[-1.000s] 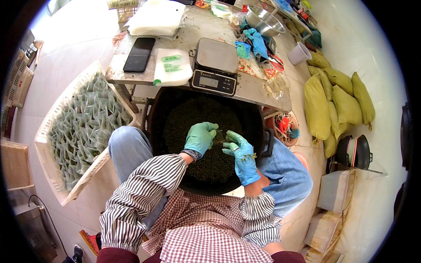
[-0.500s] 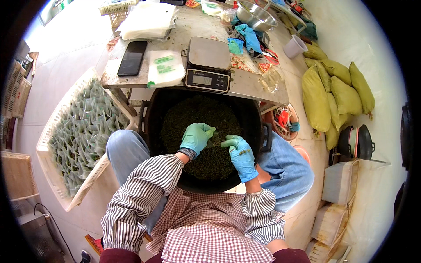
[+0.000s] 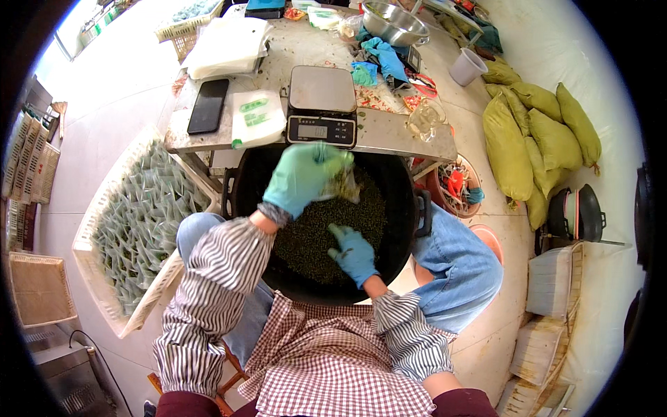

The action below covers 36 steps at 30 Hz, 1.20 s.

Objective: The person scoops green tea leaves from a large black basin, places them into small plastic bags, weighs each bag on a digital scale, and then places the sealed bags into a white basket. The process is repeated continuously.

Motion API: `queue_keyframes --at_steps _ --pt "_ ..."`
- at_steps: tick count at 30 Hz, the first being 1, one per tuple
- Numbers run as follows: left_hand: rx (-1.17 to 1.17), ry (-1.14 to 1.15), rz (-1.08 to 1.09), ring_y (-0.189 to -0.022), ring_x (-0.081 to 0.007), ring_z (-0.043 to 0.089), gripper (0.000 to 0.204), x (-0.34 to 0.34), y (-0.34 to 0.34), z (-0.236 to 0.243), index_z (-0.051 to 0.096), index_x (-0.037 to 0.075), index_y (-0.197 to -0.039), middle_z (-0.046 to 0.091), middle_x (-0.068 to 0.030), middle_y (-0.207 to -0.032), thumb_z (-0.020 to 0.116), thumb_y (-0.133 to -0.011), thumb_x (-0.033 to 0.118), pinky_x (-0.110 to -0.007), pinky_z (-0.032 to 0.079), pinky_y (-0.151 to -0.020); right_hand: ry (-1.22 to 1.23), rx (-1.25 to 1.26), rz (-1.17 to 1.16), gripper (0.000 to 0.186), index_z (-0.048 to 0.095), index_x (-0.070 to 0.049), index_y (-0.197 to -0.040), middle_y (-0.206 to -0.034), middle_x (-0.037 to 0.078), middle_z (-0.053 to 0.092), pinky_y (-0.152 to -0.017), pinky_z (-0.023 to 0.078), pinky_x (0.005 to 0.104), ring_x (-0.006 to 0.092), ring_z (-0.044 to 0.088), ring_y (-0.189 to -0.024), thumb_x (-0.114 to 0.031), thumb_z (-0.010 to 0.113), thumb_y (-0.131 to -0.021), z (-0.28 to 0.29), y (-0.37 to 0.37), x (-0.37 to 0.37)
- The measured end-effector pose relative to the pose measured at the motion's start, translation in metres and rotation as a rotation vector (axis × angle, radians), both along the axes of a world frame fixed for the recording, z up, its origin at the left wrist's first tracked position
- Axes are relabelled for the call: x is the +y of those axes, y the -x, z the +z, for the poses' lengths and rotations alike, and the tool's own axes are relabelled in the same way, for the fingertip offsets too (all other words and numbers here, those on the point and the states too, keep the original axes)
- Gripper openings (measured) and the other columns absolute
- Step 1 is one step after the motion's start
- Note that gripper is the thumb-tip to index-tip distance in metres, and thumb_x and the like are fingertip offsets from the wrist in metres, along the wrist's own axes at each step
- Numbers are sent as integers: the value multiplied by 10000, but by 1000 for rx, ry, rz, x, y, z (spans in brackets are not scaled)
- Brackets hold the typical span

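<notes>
My left hand (image 3: 304,178), in a pale green glove, is closed on a clear plastic bag (image 3: 347,189) with some green contents in its lower part. Hand and bag are above the far side of a big black pot (image 3: 399,243), just in front of the kitchen scale (image 3: 321,104). Dark green granules (image 3: 313,244) fill the pot's bottom. Low over them, my right hand (image 3: 356,256) in a blue glove has its thumb and a finger apart, with nothing visible between them. Its other fingers are partly hidden.
The table holds a black phone (image 3: 208,106), flat printed bags (image 3: 257,119), a stack of clear bags (image 3: 226,45) and a steel bowl (image 3: 394,24). On my left stands a cream crate (image 3: 132,321) of filled bags; yellow-green sacks (image 3: 506,149) lie at right.
My left hand has risen toward the scale, bringing the bag into clear view. My right hand has moved down and left over the granules. My head view has shifted slightly.
</notes>
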<state>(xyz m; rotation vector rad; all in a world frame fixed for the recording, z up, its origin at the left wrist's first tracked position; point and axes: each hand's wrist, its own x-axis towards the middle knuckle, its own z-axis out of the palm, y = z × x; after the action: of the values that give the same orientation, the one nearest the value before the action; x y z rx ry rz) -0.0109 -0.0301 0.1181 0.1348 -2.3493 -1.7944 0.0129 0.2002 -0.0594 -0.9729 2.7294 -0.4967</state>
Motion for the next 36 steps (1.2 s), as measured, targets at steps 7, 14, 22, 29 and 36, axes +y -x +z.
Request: queue_keyframes --at_steps 7,14,22,29,36 --pt "483 780 122 -792 -190 695 183 -32 114 70 789 151 -1042 745 -42 -963 693 -933 261 -325 546 -702 -239 -235 -106 202 712 -124 -1024 -1071 134 680 -817 544 474 361 680 -957 -203 726 -838 -13 -12 1" --pt "221 834 124 -843 -196 716 261 -21 110 18 743 208 -1202 745 -71 -1065 642 -961 213 -317 594 -735 -117 -209 -161 239 731 -136 -1074 -1059 115 713 -818 543 462 339 685 -952 -249 704 -866 -6 -4 12" --pt "-146 601 -347 -925 -296 670 364 15 -17 -82 724 217 -1258 691 -115 -1009 681 -898 192 -399 542 -844 13 -65 -239 236 756 -138 -1055 -1038 111 682 -820 550 451 328 663 -980 -247 740 -846 1 -5 1" --pt "-225 557 -385 -978 -336 653 385 8 -15 -113 697 193 -1298 677 -146 -1037 644 -930 294 -434 517 -871 107 -148 -344 236 772 -126 -1019 -1071 109 659 -786 538 428 329 648 -969 -280 748 -843 17 4 5" --pt "-150 496 -295 -973 -324 667 376 3 -11 -97 696 149 -1282 704 -139 -1032 669 -924 257 -419 529 -865 -63 -181 -295 417 711 -114 -1183 -1239 116 635 -837 520 444 328 619 -1095 -372 731 -857 45 16 -13"
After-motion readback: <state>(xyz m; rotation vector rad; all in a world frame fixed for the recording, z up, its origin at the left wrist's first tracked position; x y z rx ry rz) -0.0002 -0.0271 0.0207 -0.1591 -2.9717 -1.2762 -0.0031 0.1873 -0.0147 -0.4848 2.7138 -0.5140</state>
